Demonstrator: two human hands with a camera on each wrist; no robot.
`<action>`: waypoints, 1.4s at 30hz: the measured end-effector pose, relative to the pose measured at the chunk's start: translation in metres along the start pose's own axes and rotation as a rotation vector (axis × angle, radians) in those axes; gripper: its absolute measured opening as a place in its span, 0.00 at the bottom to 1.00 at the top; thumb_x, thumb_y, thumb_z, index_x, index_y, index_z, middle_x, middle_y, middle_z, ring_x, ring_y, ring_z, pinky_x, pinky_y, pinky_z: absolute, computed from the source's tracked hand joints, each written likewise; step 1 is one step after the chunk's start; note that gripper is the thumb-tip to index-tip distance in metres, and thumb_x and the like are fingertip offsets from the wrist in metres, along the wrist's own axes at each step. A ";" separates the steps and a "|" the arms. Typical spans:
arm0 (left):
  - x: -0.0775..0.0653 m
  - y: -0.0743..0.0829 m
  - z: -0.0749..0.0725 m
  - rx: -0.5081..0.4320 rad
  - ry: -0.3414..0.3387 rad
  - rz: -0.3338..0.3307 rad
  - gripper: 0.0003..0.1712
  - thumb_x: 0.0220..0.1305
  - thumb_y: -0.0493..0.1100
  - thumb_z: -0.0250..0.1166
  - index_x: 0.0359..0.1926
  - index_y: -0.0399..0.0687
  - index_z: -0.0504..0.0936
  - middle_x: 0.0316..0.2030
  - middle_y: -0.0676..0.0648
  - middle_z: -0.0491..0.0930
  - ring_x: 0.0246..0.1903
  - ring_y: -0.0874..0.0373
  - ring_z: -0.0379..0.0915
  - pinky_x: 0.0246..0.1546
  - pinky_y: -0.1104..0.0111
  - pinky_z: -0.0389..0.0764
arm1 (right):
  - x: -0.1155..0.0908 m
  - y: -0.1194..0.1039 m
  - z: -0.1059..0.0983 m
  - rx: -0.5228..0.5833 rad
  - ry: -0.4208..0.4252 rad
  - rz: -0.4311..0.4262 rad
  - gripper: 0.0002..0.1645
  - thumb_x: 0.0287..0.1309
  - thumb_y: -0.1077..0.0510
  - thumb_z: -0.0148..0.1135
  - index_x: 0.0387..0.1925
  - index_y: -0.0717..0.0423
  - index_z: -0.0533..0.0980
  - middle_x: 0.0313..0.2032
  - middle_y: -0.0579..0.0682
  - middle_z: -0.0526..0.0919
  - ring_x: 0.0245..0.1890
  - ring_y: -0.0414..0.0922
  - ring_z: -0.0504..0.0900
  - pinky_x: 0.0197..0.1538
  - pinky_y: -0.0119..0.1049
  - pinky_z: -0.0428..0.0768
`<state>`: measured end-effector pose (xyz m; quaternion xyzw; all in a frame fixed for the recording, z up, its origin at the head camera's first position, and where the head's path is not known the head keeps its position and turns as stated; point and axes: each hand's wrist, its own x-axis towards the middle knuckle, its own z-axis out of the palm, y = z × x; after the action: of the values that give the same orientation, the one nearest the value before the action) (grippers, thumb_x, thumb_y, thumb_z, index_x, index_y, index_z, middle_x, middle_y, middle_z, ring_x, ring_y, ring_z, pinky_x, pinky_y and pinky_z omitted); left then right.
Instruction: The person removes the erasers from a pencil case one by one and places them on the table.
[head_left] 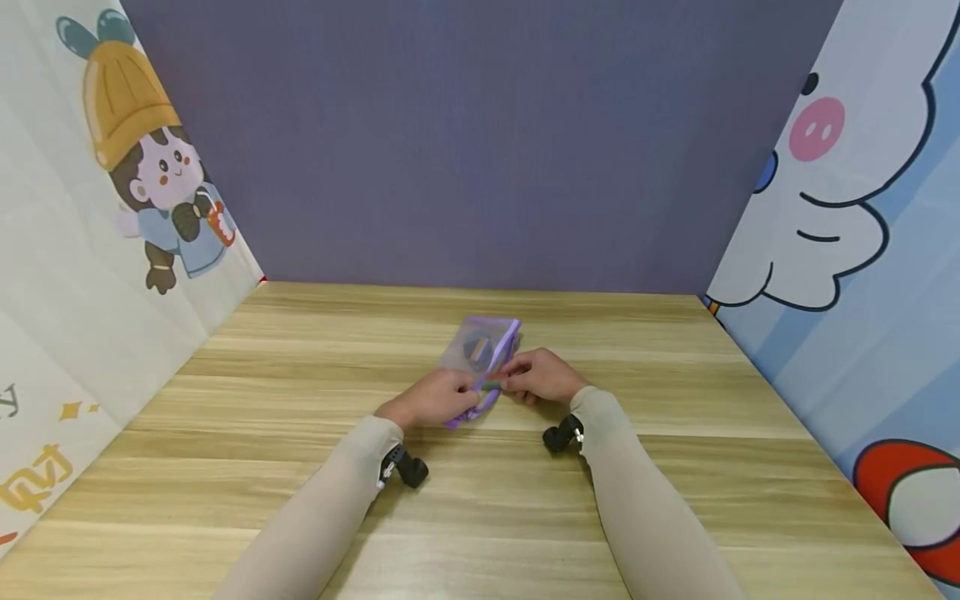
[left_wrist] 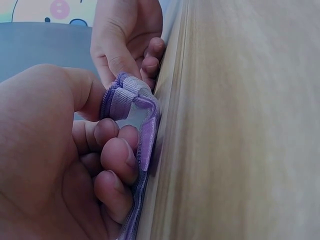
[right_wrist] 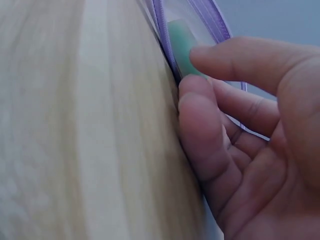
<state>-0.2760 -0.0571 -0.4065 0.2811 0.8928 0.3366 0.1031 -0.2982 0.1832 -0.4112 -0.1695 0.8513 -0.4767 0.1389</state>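
Observation:
A see-through mesh pouch [head_left: 455, 353] with purple zipper edging lies on the table, its mouth parted towards the right. My left hand [head_left: 437, 398] grips the pouch's near edge; in the left wrist view its thumb and curled fingers hold the purple zipper tape [left_wrist: 118, 103]. At the opening, my right hand [head_left: 545, 377] pinches a small green block [right_wrist: 181, 42] between thumb and fingers. The block's far end sits within the purple edges, and its exact kind cannot be told. Through the mesh show a dark round shape and an orange-brown piece [head_left: 480, 348], both blurred.
The wood-grain table [head_left: 300, 367] reaches back to a grey-purple panel [head_left: 480, 150]. Cartoon-printed sheets [head_left: 67, 275] stand along the left and right sides. A small black camera is strapped to each wrist, over light sleeves [head_left: 322, 508].

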 end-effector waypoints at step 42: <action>0.002 -0.003 0.002 0.049 0.003 0.011 0.13 0.67 0.47 0.57 0.23 0.53 0.75 0.18 0.56 0.74 0.17 0.62 0.68 0.21 0.66 0.72 | -0.003 -0.003 0.008 -0.118 0.067 -0.018 0.11 0.58 0.62 0.66 0.43 0.60 0.82 0.27 0.50 0.83 0.24 0.44 0.81 0.28 0.38 0.83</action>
<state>-0.2778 -0.0568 -0.4098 0.2881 0.8994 0.3154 0.0929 -0.2920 0.1772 -0.4122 -0.1690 0.8807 -0.4322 0.0956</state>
